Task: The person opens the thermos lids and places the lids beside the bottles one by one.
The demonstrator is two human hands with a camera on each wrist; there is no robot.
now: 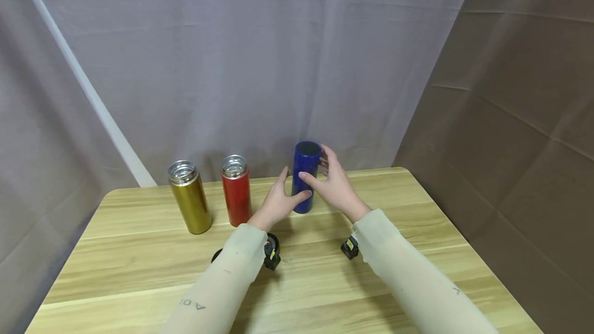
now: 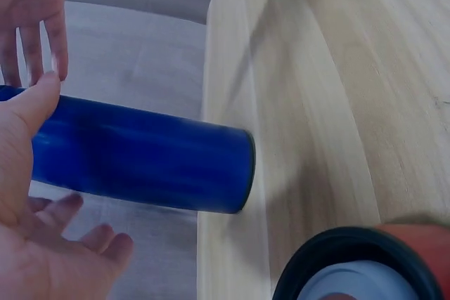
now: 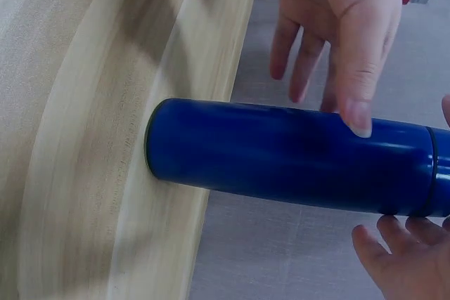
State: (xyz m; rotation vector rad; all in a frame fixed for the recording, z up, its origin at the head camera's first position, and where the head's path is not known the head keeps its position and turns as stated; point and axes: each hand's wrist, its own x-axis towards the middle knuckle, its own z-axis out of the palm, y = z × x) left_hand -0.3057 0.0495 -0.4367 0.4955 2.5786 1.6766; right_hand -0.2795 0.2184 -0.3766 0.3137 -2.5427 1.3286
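A blue thermos bottle stands upright near the back edge of the table. The right wrist view shows a dark seam below its blue top section. My left hand is beside it on the left, thumb across the lower front and fingers spread apart from the body. On the other side my right hand has its thumb in front of the bottle, and its relaxed fingers lie right at the bottle's side near the top. Neither hand is curled tightly round it.
A red bottle and a gold bottle stand to the left, their metal necks uncovered. An orange-red cap with a black rim lies near my left wrist. Part of another dark round thing shows behind the left sleeve. Curtains surround the wooden table.
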